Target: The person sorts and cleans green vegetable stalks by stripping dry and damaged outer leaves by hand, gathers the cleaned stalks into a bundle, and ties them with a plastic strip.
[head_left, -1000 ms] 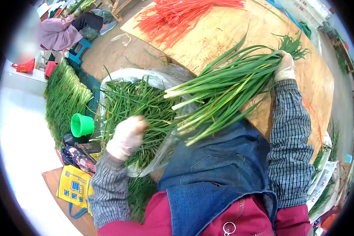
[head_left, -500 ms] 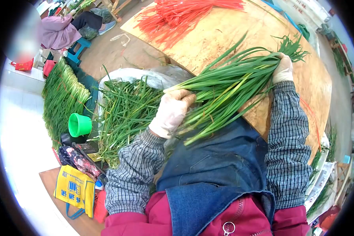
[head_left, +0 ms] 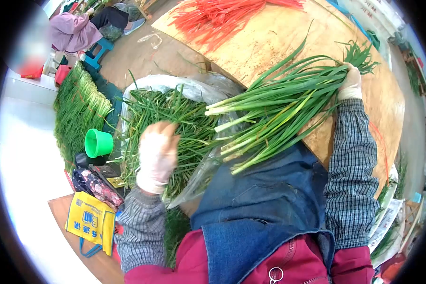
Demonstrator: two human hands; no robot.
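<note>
A bunch of long green stalks with white ends (head_left: pixel 284 104) is gripped near its leafy tips by my right hand (head_left: pixel 350 83), which wears a pale glove. The white ends point left, over my lap and the clear plastic bag. My left hand (head_left: pixel 157 154), also gloved, is blurred by motion above the loose green leaves (head_left: pixel 184 118) in that bag (head_left: pixel 201 94). It is apart from the bunch, and its fingers are too smeared to read.
Red strips (head_left: pixel 217 19) lie on the wooden board (head_left: pixel 270 40). At the left are a green cup (head_left: pixel 98 143), stacked green stalks (head_left: pixel 75 111) and a yellow bag (head_left: pixel 91 217). Another person (head_left: pixel 73 31) sits at the upper left near a blue stool (head_left: pixel 98 53).
My left hand reached the white ends of the bunch half a second ago and has since moved back left over the bag. My right hand still holds the bunch.
</note>
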